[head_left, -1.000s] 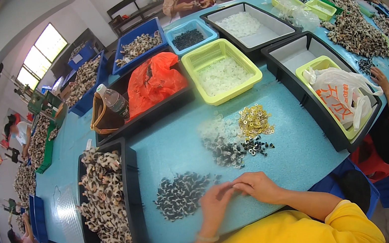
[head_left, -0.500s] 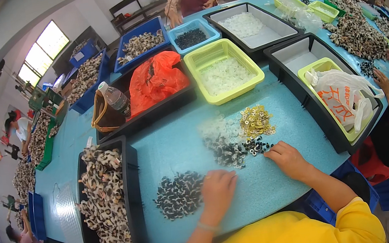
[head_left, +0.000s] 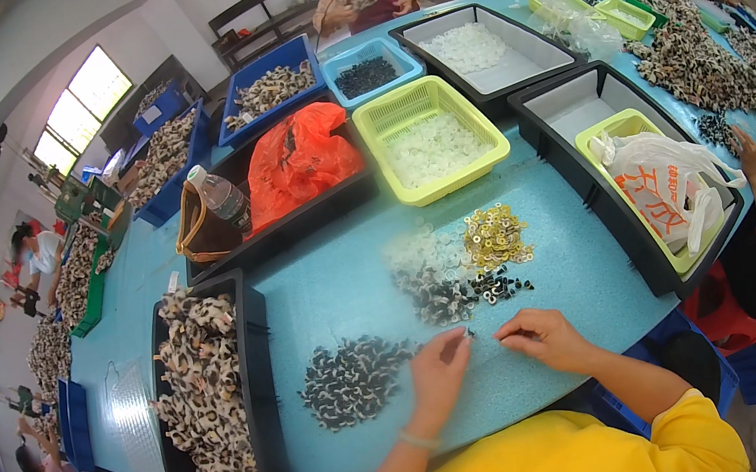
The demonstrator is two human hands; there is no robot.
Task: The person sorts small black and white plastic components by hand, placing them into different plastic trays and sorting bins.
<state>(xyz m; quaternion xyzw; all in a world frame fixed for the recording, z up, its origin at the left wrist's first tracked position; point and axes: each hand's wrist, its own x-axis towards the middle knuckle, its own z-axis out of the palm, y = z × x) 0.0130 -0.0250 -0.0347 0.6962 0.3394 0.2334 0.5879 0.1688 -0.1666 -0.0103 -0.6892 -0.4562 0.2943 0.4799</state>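
Note:
My left hand [head_left: 440, 375] is pinched at the fingertips, with a small dark piece [head_left: 470, 332] showing at them. Facing it, my right hand [head_left: 550, 341] has its thumb and fingers pressed together; what is in them is too small to make out. Left of my hands lies a pile of small black-and-white pieces [head_left: 353, 382]. Just beyond my fingertips are a heap of grey-and-black pieces [head_left: 441, 300], some small black parts [head_left: 500, 286], yellowish washers [head_left: 497, 238] and a patch of translucent white pieces [head_left: 419, 251].
At left stands a black tray [head_left: 259, 351] heaped with furry black-and-white pieces. A yellow basket [head_left: 367, 135] of translucent parts, a black tray with a red bag [head_left: 304, 164] and another black tray [head_left: 563, 164] holding a bagged yellow basket surround the work area. Co-workers sit around the table.
My right hand has come left and nearer, away from the small black parts. My left hand has moved slightly right, and the fingertips of both now face each other.

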